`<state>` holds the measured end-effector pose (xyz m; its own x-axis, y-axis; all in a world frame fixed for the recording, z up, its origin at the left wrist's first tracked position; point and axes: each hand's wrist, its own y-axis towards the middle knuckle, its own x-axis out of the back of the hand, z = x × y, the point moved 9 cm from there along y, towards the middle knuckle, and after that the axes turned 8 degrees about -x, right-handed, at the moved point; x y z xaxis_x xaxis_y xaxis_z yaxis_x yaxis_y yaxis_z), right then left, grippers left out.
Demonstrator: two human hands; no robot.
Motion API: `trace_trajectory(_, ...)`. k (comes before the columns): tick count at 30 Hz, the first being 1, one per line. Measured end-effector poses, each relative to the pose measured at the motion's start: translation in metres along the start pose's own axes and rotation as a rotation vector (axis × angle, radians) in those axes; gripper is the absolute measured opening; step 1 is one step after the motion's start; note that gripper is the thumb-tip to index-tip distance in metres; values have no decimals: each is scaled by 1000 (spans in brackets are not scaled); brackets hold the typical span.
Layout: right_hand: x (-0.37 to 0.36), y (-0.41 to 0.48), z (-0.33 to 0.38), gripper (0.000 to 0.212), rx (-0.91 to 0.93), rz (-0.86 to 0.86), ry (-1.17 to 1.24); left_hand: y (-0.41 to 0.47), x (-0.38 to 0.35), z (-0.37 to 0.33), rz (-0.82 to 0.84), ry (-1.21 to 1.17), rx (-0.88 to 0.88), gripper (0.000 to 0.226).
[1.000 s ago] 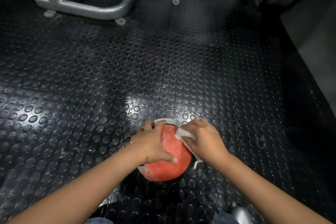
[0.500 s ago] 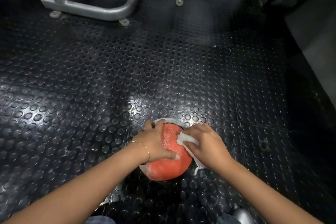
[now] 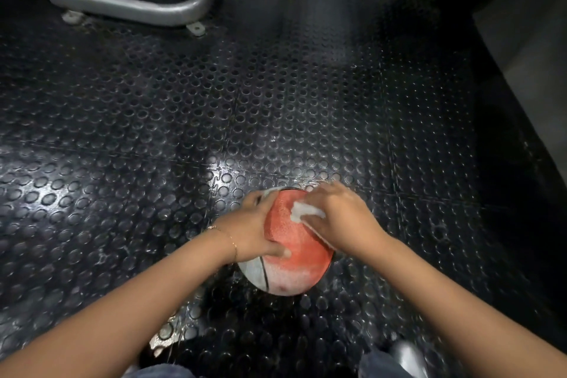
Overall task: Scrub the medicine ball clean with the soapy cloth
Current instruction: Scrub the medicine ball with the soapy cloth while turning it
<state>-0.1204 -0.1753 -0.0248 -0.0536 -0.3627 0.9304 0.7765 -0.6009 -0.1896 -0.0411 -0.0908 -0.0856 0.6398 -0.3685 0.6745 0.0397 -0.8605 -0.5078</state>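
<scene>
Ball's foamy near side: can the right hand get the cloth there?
Probably yes: the right hand holds the cloth on top of the ball, and nothing covers its near side.

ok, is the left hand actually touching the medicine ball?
Touching. Head view: the left hand wraps the medicine ball's left side, thumb flat on the orange panel, fingers over the far edge, no gap visible.

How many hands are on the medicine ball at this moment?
2. The left hand grips the left side of the medicine ball; the right hand holds the cloth against its upper right.
</scene>
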Motion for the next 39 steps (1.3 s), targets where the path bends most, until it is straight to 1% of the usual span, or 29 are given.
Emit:
trace_trajectory(3, 2, -8, -4, 29, -7, -25, -4, 6, 3, 3, -18, -51, 65, 108)
trace_trajectory(6, 6, 4, -12, 24, -81, -90, -6, 9, 5, 5, -62, -24, 163, 104)
trace_trajectory(7, 6, 8, -11, 22, -78, -107, -16, 10, 8, 1, -83, 9, 152, 104)
trace_trajectory(9, 5, 14, -6, 25, -45, -115, -20, 15, 21, -17, -118, 75, 14, 106)
trace_trajectory(10, 5, 16, -3, 28, -24, -118, -15, 19, 24, -23, -108, 98, -50, 106)
trace_trajectory(11, 6, 16, 0, 31, -6, -118, -8, 21, 25, -25, -77, 88, -68, 103)
trace_trajectory(13, 7, 11, 0, 31, 16, -134, 34, 25, 17, -17, 21, 61, -27, 97)
trace_trajectory(16, 1, -8, -16, 28, -23, -159, 134, 26, 17, -5, 36, 35, 16, 96)
trace_trajectory(17, -2, -12, -22, 28, -54, -160, 160, 17, 25, 1, 50, 25, 80, 97)
trace_trajectory(19, -1, -12, -28, 29, -108, -182, 184, 29, 11, 11, 35, 34, 113, 96)
trace_trajectory(20, 0, -9, -24, 28, -111, -190, 181, 37, 2, 17, 28, -38, 143, 96)
trace_trajectory(23, -1, -8, 0, 22, -9, -197, 146, 58, -9, 44, 5, -90, 138, 96)
trace_trajectory(25, -4, -9, 2, 26, 26, -189, 126, 37, 5, 41, 40, -118, 190, 95)
trace_trajectory(27, -3, -6, -16, 28, -69, -181, 163, 20, 16, 42, 48, -136, 212, 95)
trace_trajectory(28, 0, -4, -24, 28, -113, -202, 185, 29, 10, 38, 41, -163, 217, 93)
trace_trajectory(30, 1, -1, -25, 26, -123, -226, 178, 27, 14, 27, 31, -152, 195, 89)
trace_trajectory(31, 0, -1, -19, 25, -91, -227, 167, 30, 11, 25, 37, -97, 169, 88)
trace_trajectory(34, -6, -6, -9, 25, -9, -219, 158, 25, 22, 7, -23, -38, 28, 89)
trace_trajectory(36, -2, -1, -17, 29, -52, -220, 185, 23, 19, -5, 24, 72, -68, 90)
trace_trajectory(39, 3, 11, -24, 30, -123, -215, 213, 24, 19, -14, 58, 218, -92, 99)
